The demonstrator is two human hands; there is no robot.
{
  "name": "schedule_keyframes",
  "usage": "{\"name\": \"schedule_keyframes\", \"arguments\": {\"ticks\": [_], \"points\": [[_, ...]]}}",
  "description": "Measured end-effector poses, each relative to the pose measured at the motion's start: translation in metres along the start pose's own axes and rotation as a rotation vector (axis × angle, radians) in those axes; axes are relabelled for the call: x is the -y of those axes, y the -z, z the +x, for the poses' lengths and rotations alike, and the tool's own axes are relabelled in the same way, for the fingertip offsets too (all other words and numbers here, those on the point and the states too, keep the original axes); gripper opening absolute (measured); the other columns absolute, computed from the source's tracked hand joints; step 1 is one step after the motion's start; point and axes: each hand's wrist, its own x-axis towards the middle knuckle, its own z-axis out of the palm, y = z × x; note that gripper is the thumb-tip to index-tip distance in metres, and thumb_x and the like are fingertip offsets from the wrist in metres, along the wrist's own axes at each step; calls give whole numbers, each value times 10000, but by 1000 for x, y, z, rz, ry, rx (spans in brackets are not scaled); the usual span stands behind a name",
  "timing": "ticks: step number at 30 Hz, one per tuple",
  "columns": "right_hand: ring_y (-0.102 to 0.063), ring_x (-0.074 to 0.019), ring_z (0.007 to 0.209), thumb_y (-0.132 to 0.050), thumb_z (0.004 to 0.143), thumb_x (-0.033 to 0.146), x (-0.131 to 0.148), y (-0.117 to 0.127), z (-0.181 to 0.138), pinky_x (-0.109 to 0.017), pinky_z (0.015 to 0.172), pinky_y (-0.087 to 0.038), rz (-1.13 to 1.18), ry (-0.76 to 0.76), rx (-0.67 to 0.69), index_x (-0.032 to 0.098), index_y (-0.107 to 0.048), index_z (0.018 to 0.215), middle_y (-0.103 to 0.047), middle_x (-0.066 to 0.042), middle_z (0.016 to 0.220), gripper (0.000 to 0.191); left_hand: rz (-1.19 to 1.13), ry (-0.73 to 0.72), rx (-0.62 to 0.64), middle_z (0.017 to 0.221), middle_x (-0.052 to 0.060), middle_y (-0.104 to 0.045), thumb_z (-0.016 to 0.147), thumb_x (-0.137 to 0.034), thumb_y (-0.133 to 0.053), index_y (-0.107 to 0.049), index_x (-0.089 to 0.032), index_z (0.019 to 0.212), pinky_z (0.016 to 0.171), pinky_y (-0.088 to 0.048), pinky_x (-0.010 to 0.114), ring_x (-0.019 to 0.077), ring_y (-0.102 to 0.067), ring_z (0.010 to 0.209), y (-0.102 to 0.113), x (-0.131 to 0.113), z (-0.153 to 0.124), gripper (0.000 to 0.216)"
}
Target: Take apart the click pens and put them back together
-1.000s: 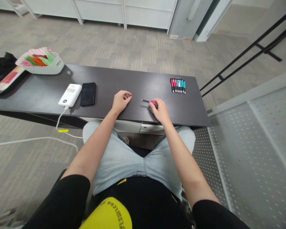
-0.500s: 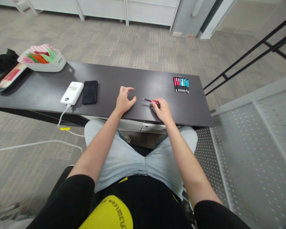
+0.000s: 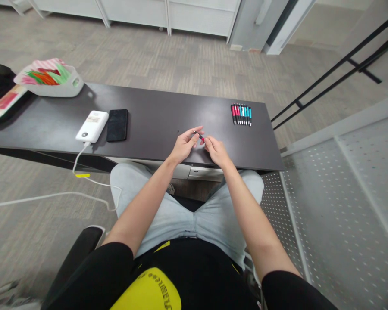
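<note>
Pen [image 3: 201,138], centre of frame: left hand [image 3: 183,147], fingers half-extended, loosely pinches its dark end; right hand [image 3: 216,152], fingers curled, grips the pink end. We judge it light, stiff, slightly slippery; best held mid-barrel.

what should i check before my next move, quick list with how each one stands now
1. Pen held: ok, the right hand pinches its red end.
2. Left hand gripping too: cannot tell, its fingers are at the dark end.
3. Pen's tip out or in: cannot tell, too small.
4. Other pens in line: ok, side by side near the table's right end.
5. Phone away from the hands: ok, it lies apart, left of both.
</note>
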Motion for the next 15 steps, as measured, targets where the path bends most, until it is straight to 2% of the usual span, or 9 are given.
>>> {"name": "schedule_keyframes", "arguments": {"ticks": [3, 5, 11, 15], "points": [[-717, -341, 788, -495, 1150, 828, -3, -1, 1, -497, 879, -618, 68, 32, -6, 369, -738, 1000, -659, -25, 753, 540, -101, -42, 6, 1182, 118, -937, 1003, -735, -1042, -964, -239, 1237, 669, -549, 328, 134, -556, 661, -3, 5, 5, 554], [-707, -349, 788, -532, 1124, 856, -4, -1, 3, -509, 874, -606, 90, 50, -17, 372, -738, 982, -680, -31, 765, 545, -134, -74, -37, 1099, 107, -932, 984, -763, -1070, -946, -234, 1114, 623, -518, 307, 125, -543, 636, -9, 8, 5, 559], [-779, -380, 910, -573, 1120, 737, -7, -4, 5, -544, 968, -650, 26, 38, -104, 380, -703, 1001, -808, -68, 934, 398, -202, -80, -258, 1025, 96, -913, 1002, -719, -1098, -890, -229, 1012, 551, -476, 294, 120, -534, 609, -38, 12, 4, 532], [-835, -390, 999, -634, 1127, 653, -9, -6, 6, -558, 1032, -691, -16, 85, -139, 380, -716, 1057, -863, -95, 1063, 294, -244, -65, -294, 995, 88, -901, 945, -689, -1145, -872, -227, 965, 569, -508, 280, 114, -574, 614, -43, 9, 5, 538]]}}
